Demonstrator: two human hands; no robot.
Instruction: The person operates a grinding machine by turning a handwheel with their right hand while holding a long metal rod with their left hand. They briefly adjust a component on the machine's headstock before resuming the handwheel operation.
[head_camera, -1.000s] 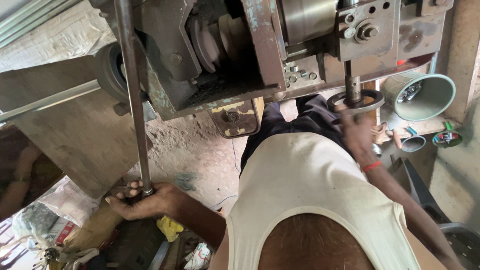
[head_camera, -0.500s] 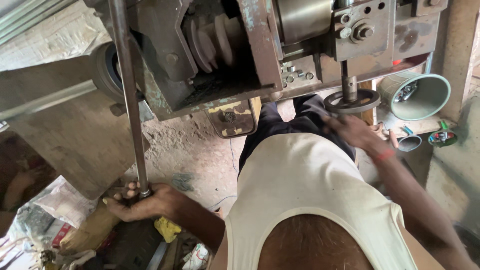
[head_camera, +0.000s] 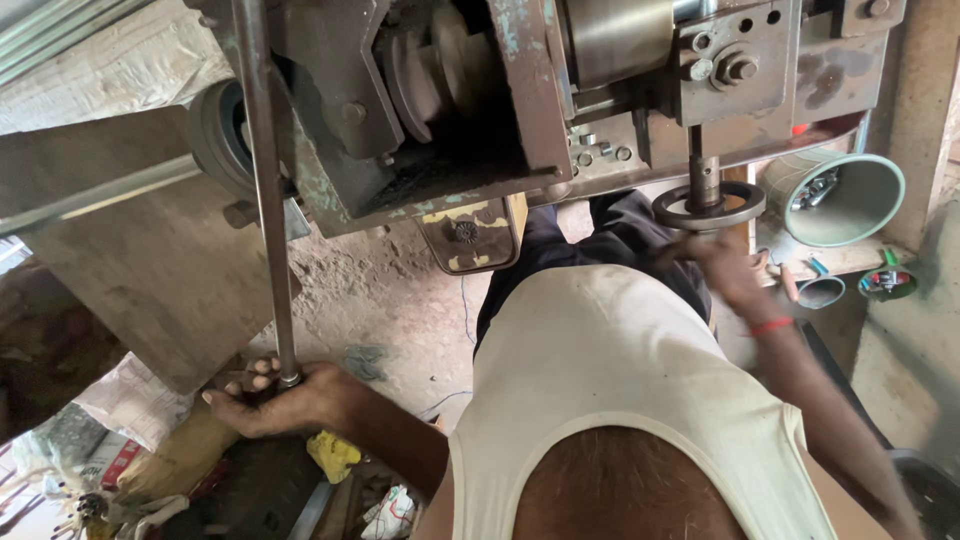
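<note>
Gripping the lever rod (head_camera: 268, 200) at 8 o'clock, left hand (head_camera: 275, 400) could slip; right hand (head_camera: 725, 268), grip unclear, risks pinching beneath the ring die (head_camera: 708, 206) at 2 o'clock

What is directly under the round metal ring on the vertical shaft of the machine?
Under the metal ring is the person's right hand, blurred, just below it. The hand and the white vest cover whatever lies lower.

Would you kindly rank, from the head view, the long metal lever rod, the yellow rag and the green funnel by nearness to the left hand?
1. Long metal lever rod, gripped at its lower end by the left hand.
2. Crumpled yellow rag, just beside, lower.
3. Green funnel, far across.
</note>
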